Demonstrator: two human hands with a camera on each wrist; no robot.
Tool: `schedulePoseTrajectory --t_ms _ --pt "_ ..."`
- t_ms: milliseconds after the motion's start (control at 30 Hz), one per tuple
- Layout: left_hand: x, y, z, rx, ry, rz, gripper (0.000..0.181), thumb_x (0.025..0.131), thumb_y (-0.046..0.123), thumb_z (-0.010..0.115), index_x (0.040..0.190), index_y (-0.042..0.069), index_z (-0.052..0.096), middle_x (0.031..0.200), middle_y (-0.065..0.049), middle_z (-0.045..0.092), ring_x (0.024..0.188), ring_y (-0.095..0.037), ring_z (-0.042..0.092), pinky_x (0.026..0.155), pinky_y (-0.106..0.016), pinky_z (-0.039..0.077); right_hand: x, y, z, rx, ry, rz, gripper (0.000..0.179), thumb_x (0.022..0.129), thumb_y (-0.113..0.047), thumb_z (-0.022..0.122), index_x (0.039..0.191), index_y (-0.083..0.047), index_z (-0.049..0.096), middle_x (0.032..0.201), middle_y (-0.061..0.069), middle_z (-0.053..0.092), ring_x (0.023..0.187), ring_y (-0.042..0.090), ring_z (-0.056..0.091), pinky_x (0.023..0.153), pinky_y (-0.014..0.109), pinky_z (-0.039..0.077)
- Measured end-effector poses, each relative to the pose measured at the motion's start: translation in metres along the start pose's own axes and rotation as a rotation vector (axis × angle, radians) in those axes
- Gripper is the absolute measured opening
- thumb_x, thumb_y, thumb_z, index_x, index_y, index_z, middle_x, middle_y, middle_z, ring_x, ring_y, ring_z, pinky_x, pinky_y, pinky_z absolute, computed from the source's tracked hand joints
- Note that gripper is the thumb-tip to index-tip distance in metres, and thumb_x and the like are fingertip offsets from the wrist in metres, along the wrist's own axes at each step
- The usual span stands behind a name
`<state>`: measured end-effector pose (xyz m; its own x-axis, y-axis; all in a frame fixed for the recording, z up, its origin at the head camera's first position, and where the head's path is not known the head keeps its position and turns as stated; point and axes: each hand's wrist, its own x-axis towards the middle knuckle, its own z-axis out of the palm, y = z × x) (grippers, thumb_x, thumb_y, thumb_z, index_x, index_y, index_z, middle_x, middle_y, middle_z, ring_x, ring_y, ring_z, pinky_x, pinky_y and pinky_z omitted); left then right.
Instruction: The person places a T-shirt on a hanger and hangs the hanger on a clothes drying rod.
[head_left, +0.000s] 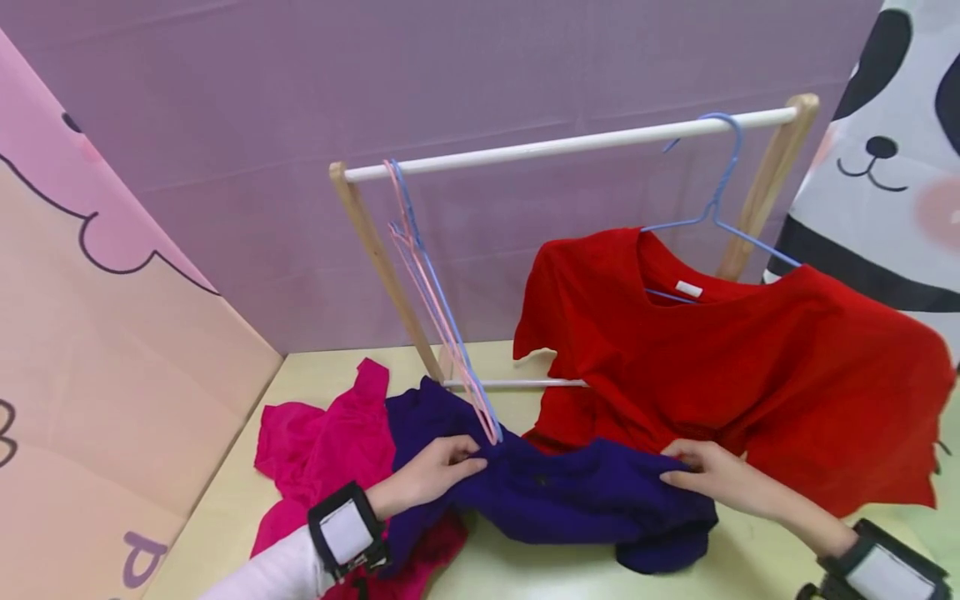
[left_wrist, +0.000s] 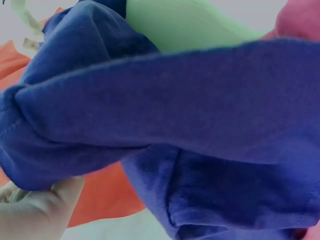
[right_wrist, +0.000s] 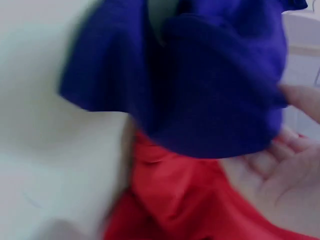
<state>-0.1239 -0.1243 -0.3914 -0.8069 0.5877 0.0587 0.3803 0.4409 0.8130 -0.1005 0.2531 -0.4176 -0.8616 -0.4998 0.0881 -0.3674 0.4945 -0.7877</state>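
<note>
A dark blue shirt [head_left: 570, 492] is stretched between the two hands, partly lifted and folded over itself. My left hand [head_left: 427, 477] pinches its edge on the left, just below the hanging pink and blue hangers [head_left: 450, 325]. On the other side my right hand [head_left: 723, 479] holds the cloth between thumb and fingers. The left wrist view shows a long fold of the blue cloth [left_wrist: 175, 105] above the thumb. In the right wrist view, thumb and fingertips of the right hand [right_wrist: 295, 160] meet the shirt's edge, with loose cloth [right_wrist: 215, 95] drooping beside them.
A red T-shirt [head_left: 735, 358] hangs on a blue hanger [head_left: 716, 192] from the rack's white rail [head_left: 570, 145]. Bright pink clothing [head_left: 330, 442] lies on the pale yellow table [head_left: 307, 371] at left, partly under the blue shirt. A lilac curtain [head_left: 480, 75] stands behind.
</note>
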Motion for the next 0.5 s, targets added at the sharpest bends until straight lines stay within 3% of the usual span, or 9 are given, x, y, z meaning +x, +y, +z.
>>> schedulePoseTrajectory --t_ms 100,200,367,500 --pt "-0.001 0.003 -0.001 0.01 0.002 0.025 0.011 0.087 0.016 0.053 0.085 0.006 0.054 0.064 0.005 0.044 0.058 -0.006 0.041 0.054 -0.027 0.036 0.017 -0.018 -0.003 -0.133 0.038 -0.005 0.016 0.082 -0.015 0.06 0.095 -0.006 0.056 0.085 0.004 0.061 0.074 0.007 0.055 0.061 0.032 0.05" --pt "-0.002 0.004 -0.003 0.021 0.007 0.035 0.011 0.088 0.018 0.053 0.086 0.006 0.055 0.063 0.006 0.042 0.057 -0.005 0.039 0.053 -0.026 0.035 0.041 -0.047 -0.006 -0.185 0.022 -0.028 0.017 0.083 -0.019 0.059 0.097 -0.008 0.058 0.085 0.001 0.061 0.075 0.009 0.054 0.065 0.035 0.05" --pt "-0.002 0.004 -0.004 0.044 0.021 0.046 0.009 0.087 0.019 0.054 0.085 0.011 0.055 0.059 0.007 0.038 0.054 -0.004 0.037 0.052 -0.024 0.033 0.09 -0.108 -0.009 -0.086 -0.09 -0.105 0.021 0.086 -0.023 0.056 0.102 -0.01 0.057 0.094 0.004 0.063 0.081 0.013 0.056 0.074 0.04 0.05" --pt "-0.003 0.004 0.0 0.041 0.014 0.042 0.009 0.087 0.019 0.054 0.086 0.011 0.056 0.061 0.007 0.039 0.055 -0.004 0.037 0.053 -0.024 0.034 0.122 -0.147 -0.006 -0.026 -0.126 -0.144 0.027 0.088 -0.023 0.052 0.11 -0.008 0.055 0.098 0.008 0.062 0.082 0.015 0.057 0.076 0.041 0.05"
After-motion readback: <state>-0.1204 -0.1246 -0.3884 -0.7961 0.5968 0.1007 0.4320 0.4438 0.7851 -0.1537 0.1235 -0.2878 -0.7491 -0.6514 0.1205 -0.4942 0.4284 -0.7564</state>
